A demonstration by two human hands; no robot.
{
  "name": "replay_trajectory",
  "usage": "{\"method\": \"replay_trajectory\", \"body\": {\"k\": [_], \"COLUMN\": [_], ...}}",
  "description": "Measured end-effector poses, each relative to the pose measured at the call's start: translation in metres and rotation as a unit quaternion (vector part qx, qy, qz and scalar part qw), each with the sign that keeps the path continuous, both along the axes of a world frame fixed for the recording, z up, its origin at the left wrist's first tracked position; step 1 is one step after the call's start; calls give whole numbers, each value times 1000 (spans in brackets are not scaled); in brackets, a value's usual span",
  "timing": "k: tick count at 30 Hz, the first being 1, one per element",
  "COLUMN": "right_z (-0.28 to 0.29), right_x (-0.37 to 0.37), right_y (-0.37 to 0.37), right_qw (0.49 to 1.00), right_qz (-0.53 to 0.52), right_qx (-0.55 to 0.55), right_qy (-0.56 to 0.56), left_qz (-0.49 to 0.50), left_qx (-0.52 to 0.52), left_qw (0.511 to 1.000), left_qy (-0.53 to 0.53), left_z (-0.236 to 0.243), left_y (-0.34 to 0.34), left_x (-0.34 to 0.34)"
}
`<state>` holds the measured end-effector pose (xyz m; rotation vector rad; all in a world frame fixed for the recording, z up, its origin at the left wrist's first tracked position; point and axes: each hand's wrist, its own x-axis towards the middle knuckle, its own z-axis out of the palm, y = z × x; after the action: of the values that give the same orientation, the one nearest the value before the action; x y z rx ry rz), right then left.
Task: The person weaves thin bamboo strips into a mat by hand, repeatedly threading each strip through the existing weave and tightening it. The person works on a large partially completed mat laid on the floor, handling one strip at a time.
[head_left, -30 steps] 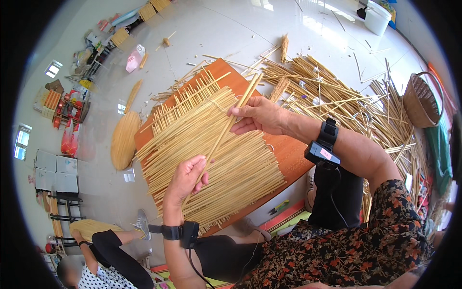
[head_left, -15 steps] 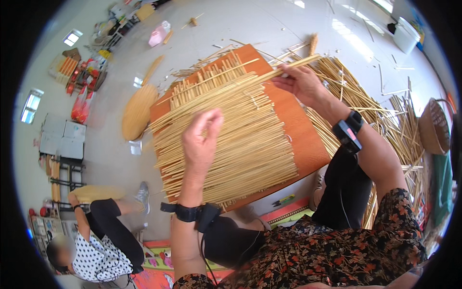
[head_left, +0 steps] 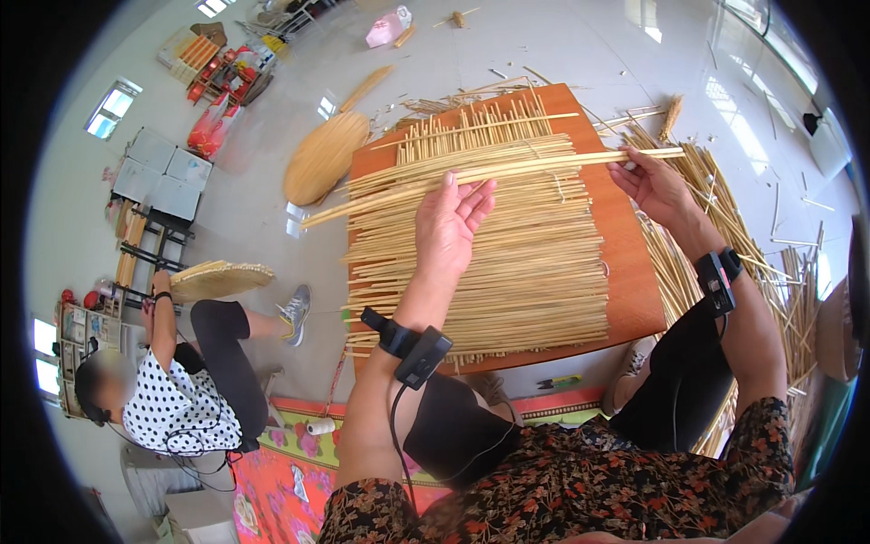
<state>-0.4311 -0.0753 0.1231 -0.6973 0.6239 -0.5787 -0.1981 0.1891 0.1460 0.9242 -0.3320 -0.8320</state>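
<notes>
A few long straw stalks (head_left: 535,166) stretch across the far part of a straw mat, their left ends sticking out past it. My right hand (head_left: 654,186) pinches them near their right ends. At their left part, my left hand (head_left: 449,227) is palm up, with the thumb against the stalks and the fingers loosely curled around them. Below lies the mat of side-by-side stalks (head_left: 507,272), on an orange-brown board (head_left: 634,281). Shorter upright stalk ends (head_left: 471,129) stand out along its far side, with a single stalk across them.
Loose stalks (head_left: 716,218) are heaped on the floor to the right. A round woven fan (head_left: 322,163) lies left of the board. At the lower left another person (head_left: 181,390) sits with a round woven piece (head_left: 222,279). A basket (head_left: 836,331) stands at the far right.
My left hand has moved to the far side of the mat and come onto the stalks. My right hand still holds their right ends. The view has turned to the left.
</notes>
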Motion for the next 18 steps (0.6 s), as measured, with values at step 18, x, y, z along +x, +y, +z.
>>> {"method": "replay_trajectory", "body": {"k": [18], "right_z": [-13], "right_x": [0], "right_y": [-6], "right_qw": [999], "right_qz": [35], "right_qx": [-26], "right_qy": [-20], "left_qz": [36], "left_qx": [20], "left_qw": [999], "left_qy": [-19], "left_z": [6], "left_y": [-2], "left_x": [8]}}
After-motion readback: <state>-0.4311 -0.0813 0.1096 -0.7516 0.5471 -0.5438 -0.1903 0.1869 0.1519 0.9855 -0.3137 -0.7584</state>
